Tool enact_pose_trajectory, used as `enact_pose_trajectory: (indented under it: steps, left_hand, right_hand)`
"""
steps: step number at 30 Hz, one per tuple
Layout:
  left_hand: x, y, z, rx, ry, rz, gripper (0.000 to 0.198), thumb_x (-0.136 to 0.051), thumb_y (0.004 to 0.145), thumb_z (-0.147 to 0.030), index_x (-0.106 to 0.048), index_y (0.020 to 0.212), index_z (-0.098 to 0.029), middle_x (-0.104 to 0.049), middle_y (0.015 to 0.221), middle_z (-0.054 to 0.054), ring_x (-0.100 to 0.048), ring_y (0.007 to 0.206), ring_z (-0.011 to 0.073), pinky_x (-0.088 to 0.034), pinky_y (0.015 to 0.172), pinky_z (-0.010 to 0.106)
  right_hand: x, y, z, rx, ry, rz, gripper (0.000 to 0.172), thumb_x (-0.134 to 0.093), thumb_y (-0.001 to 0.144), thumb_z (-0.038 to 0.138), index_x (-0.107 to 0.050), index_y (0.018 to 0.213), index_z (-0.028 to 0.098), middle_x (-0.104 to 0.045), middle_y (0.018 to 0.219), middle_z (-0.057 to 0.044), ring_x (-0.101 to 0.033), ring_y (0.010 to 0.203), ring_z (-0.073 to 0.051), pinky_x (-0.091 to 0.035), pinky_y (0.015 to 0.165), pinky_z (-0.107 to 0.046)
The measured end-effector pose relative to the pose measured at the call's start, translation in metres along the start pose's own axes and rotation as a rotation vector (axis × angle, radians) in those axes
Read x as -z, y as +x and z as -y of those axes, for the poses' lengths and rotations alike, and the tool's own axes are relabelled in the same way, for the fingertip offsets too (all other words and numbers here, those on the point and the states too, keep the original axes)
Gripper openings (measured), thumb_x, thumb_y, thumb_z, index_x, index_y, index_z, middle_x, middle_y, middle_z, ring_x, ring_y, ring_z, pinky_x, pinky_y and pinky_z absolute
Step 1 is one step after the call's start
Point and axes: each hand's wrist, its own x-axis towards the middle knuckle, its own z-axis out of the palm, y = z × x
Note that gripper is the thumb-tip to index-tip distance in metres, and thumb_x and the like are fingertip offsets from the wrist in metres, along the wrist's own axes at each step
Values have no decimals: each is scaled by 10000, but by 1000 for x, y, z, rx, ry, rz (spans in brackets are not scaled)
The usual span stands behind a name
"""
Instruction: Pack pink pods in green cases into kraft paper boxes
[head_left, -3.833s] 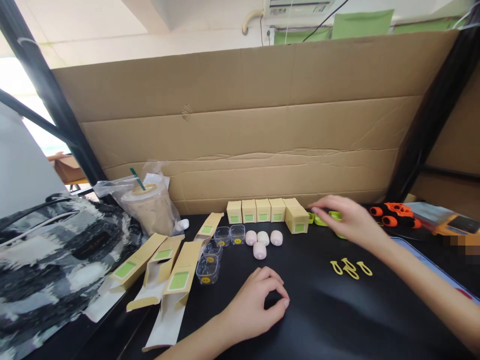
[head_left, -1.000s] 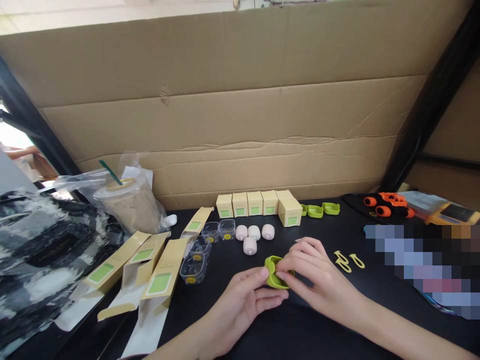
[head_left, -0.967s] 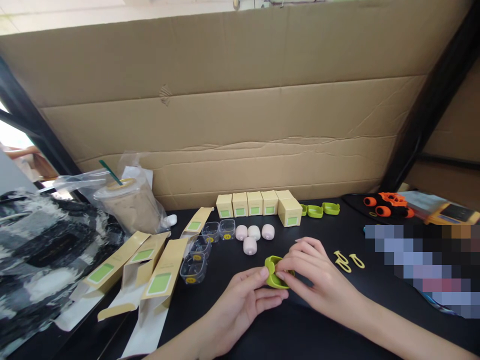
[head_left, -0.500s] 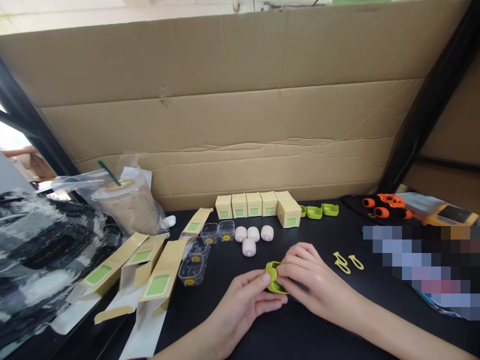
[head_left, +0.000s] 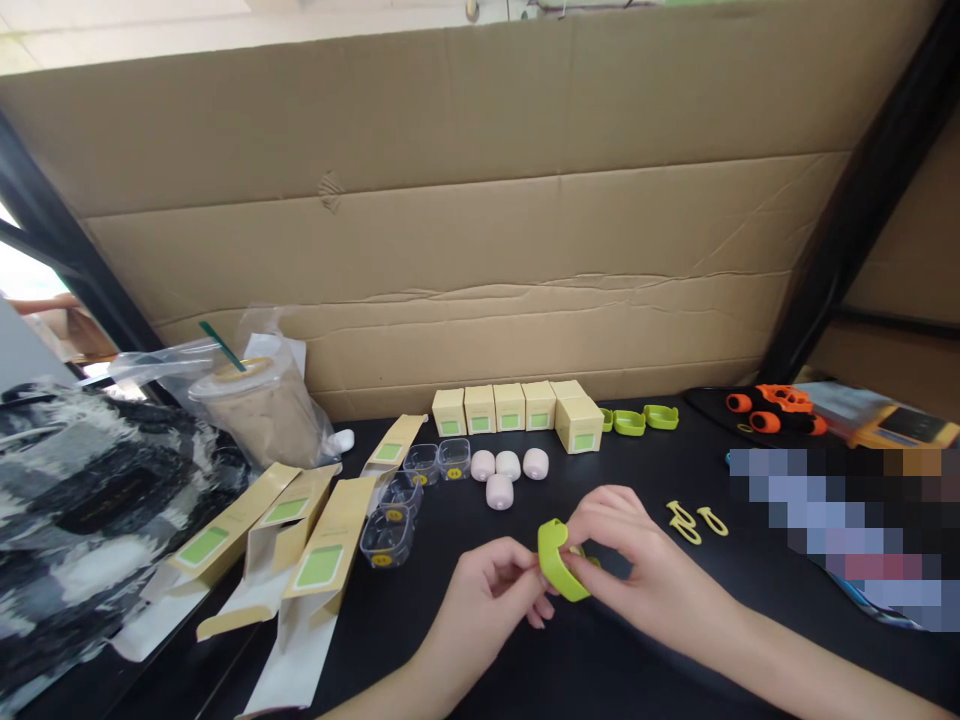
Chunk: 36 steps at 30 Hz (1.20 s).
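Both my hands hold a small green silicone case (head_left: 556, 561) just above the black table (head_left: 645, 660). My left hand (head_left: 491, 598) pinches its left side with thumb and fingers. My right hand (head_left: 634, 565) grips its right side, fingers curled over it. The case is tilted up on edge, its opening mostly hidden by my right fingers. Several pink pods (head_left: 508, 471) lie just beyond it, and yellow clips (head_left: 694, 522) lie to the right.
A row of small beige boxes (head_left: 517, 410) stands by the cardboard wall, with more green cases (head_left: 641, 420) beside it. Clear tubs (head_left: 409, 495), flat beige cartons (head_left: 300, 545) and a bagged drink (head_left: 259, 410) are at left. Orange-black tools (head_left: 776, 412) are at right.
My right hand fetched a green case from the back row and brought it to my left hand. In the last second both hands tipped it up on edge.
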Motion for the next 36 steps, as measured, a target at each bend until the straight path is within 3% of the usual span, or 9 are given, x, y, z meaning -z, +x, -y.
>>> enact_pose_trajectory:
  steps: [3, 6, 10, 12, 15, 21, 27, 29, 36]
  left_hand:
    - [2, -2, 1, -128, 123, 18, 187, -689, 716, -282, -559, 662, -160, -578, 588, -15, -551, 570, 113, -441, 582, 228]
    - [4, -2, 2, -174, 93, 31, 235, -667, 720, -286, -467, 651, -183, -513, 593, -44, -497, 529, 89, -420, 533, 213]
    - [6, 1, 4, -128, 74, 18, 255, -637, 722, -318, -417, 667, -200, -447, 564, -67, -410, 468, 73, -359, 432, 186]
    - [7, 2, 6, -137, 97, 48, 240, -626, 722, -292, -412, 666, -198, -445, 568, -64, -411, 486, 75, -354, 444, 185]
    - [8, 2, 7, -155, 148, 80, 192, -589, 739, -249, -421, 667, -190, -445, 582, -58, -412, 506, 76, -348, 475, 195]
    - [9, 2, 3, -213, 270, 40, 167, -566, 751, -228, -435, 658, -187, -433, 601, -54, -392, 542, 86, -330, 525, 219]
    - [8, 1, -3, -236, 319, 113, 76, -541, 784, -227, -508, 826, -173, -488, 697, -30, -443, 596, 102, -370, 568, 225]
    - [9, -1, -5, -266, 388, 164, 145, -548, 781, -204, -529, 920, -171, -520, 750, -18, -469, 626, 107, -386, 590, 223]
    - [20, 1, -3, -417, 692, 174, 96, -498, 826, -171, -572, 766, -169, -559, 697, -7, -503, 623, 123, -392, 582, 216]
  right_hand:
    - [0, -3, 2, 4, 33, 20, 157, -534, 867, 141, -544, 729, 215, -589, 708, 7, -558, 735, -163, -429, 738, -321]
    - [0, -7, 1, -16, 137, 16, 51, -552, 884, 233, -563, 933, 239, -607, 873, -34, -561, 885, -201, -438, 819, -362]
    - [-3, -11, 1, -151, 276, 63, 695, -740, 723, 373, -368, 1303, 285, -533, 1170, -74, -489, 1121, -273, -405, 947, -435]
    - [-6, -12, 2, -249, 327, 158, 777, -750, 708, 369, -318, 1352, 310, -533, 1194, -60, -494, 1135, -273, -397, 964, -448]
    - [-10, -13, 5, -317, 403, 200, 640, -671, 780, 351, -357, 1335, 303, -555, 1178, -51, -529, 1096, -251, -410, 953, -437]
    - [-10, -13, 10, -260, 424, 46, 470, -671, 743, 245, -482, 1174, 262, -616, 1014, -19, -595, 949, -206, -486, 836, -325]
    - [-7, -14, 8, -164, 334, -10, 498, -651, 736, 180, -461, 1182, 292, -615, 1041, -9, -601, 956, -197, -493, 815, -304]
    - [-8, -14, 7, -114, 280, -7, 520, -648, 732, 161, -451, 1191, 306, -609, 1054, -8, -597, 957, -200, -483, 827, -325]
    - [-12, -14, 6, -31, 259, 33, 629, -668, 722, 128, -396, 1255, 322, -576, 1098, -11, -569, 990, -192, -459, 869, -332]
